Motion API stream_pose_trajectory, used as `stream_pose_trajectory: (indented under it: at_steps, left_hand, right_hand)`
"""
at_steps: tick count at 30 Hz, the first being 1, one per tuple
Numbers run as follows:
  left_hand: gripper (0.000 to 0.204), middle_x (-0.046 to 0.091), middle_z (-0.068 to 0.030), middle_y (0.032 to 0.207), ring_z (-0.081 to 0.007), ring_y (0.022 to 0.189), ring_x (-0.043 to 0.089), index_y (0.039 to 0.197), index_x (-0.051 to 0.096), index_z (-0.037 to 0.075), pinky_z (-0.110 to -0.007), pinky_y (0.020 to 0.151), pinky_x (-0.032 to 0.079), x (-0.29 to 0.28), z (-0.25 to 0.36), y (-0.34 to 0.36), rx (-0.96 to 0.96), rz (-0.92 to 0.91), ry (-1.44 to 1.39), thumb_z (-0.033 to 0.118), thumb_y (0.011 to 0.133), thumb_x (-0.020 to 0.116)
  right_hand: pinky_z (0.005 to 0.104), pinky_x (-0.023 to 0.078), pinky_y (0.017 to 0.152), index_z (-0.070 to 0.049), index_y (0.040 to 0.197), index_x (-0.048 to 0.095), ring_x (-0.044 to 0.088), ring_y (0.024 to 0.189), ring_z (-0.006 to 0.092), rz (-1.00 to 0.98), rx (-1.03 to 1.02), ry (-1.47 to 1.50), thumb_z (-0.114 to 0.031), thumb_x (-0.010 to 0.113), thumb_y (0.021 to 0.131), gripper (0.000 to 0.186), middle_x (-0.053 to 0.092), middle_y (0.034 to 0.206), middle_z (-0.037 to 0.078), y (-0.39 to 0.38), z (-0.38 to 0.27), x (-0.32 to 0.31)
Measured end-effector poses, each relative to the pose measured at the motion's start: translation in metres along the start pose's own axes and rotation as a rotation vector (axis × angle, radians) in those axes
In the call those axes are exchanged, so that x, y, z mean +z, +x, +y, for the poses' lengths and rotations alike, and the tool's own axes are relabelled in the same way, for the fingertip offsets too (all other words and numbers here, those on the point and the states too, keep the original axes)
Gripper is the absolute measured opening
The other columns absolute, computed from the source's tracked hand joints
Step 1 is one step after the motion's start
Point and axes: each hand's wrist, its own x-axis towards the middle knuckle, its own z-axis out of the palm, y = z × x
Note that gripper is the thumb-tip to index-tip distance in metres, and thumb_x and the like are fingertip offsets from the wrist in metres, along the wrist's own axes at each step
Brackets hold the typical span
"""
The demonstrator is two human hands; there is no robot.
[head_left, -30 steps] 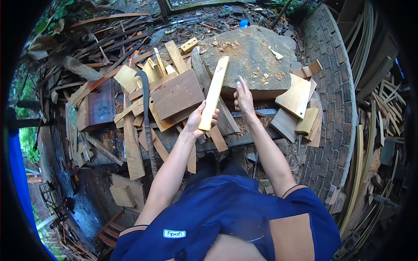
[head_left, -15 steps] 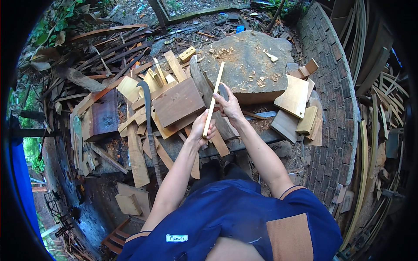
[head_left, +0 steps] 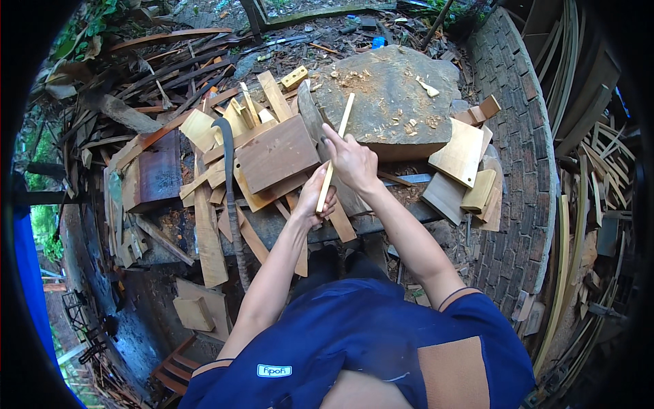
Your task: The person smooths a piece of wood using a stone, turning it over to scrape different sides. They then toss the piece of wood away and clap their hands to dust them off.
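A thin, pale wooden stick (head_left: 347, 112) slants up and away over the work surface. My left hand (head_left: 316, 194) is closed around its lower part. Against the stick's middle, my right hand (head_left: 354, 161) lies with the back of the hand up and a finger stretched along it. A small dark piece shows by the right fingertips; its kind is hidden. Beyond the right hand stands a broad stump block (head_left: 388, 95) strewn with shavings. Left of the hands lies a brown wooden board (head_left: 278, 155) on other offcuts.
A hooked blade with a long handle (head_left: 230, 177) leans among the offcuts on the left. Pale wood blocks (head_left: 456, 151) are stacked at the right, before a curved brick wall (head_left: 521, 143). A yellow block with holes (head_left: 294, 76) lies at the back.
My right hand has turned over and shifted slightly, so its back now faces up with a finger along the stick. My left hand keeps its hold on the stick.
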Motion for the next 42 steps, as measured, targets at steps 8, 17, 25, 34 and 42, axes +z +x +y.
stream_pose_trajectory:
  at_steps: [8, 17, 25, 34, 42]
  left_hand:
    - [0.041, 0.035, -0.0008, 0.046, -0.0094, 0.031, 0.033, 0.143, 0.033, 0.024, -0.023, 0.027, 0.029, -0.008, -0.003, 0.000, 0.061, 0.050, 0.116, 0.034, 0.103, 0.033]
    - [0.042, 0.036, -0.0007, 0.047, -0.0091, 0.031, 0.034, 0.144, 0.031, 0.024, -0.022, 0.028, 0.029, -0.006, -0.006, 0.004, 0.053, -0.039, -0.044, 0.032, 0.103, 0.033]
    - [0.040, 0.038, -0.0011, 0.049, -0.0092, 0.032, 0.033, 0.142, 0.035, 0.027, -0.022, 0.028, 0.028, -0.012, -0.006, 0.001, 0.030, -0.006, -0.085, 0.033, 0.103, 0.034]
    - [0.042, 0.036, 0.0000, 0.047, -0.0091, 0.031, 0.034, 0.135, 0.044, 0.023, -0.023, 0.028, 0.027, 0.008, 0.001, -0.001, -0.017, 0.056, -0.077, 0.044, 0.098, 0.044]
    - [0.039, 0.038, 0.0005, 0.049, -0.0099, 0.030, 0.037, 0.112, 0.053, 0.012, -0.023, 0.027, 0.027, 0.015, -0.001, 0.007, -0.083, 0.002, -0.143, 0.047, 0.095, 0.049]
  right_hand:
    - [0.0505, 0.052, 0.066, -0.037, 0.135, 0.045, 0.065, 0.074, 0.0400, 0.131, 0.008, 0.012, -0.044, 0.043, 0.095, 0.041, 0.061, 0.085, 0.017, 0.010, 0.014, 0.024]
    - [0.0528, 0.050, 0.077, -0.031, 0.134, 0.046, 0.063, 0.086, 0.0437, 0.106, 0.106, 0.018, -0.044, 0.036, 0.097, 0.040, 0.062, 0.096, 0.023, 0.072, 0.031, 0.017]
    - [0.0523, 0.049, 0.080, -0.030, 0.133, 0.048, 0.063, 0.089, 0.0439, 0.074, 0.008, 0.042, -0.043, 0.036, 0.097, 0.040, 0.064, 0.089, 0.024, 0.073, 0.028, 0.021]
    - [0.0492, 0.045, 0.091, -0.027, 0.138, 0.043, 0.059, 0.103, 0.0433, 0.088, 0.169, -0.048, -0.046, 0.033, 0.097, 0.047, 0.064, 0.111, 0.021, 0.156, 0.058, 0.021]
    - [0.0509, 0.050, 0.078, -0.026, 0.138, 0.044, 0.063, 0.086, 0.0430, 0.077, -0.014, 0.062, -0.042, 0.036, 0.098, 0.044, 0.063, 0.092, 0.026, 0.033, 0.025, 0.014]
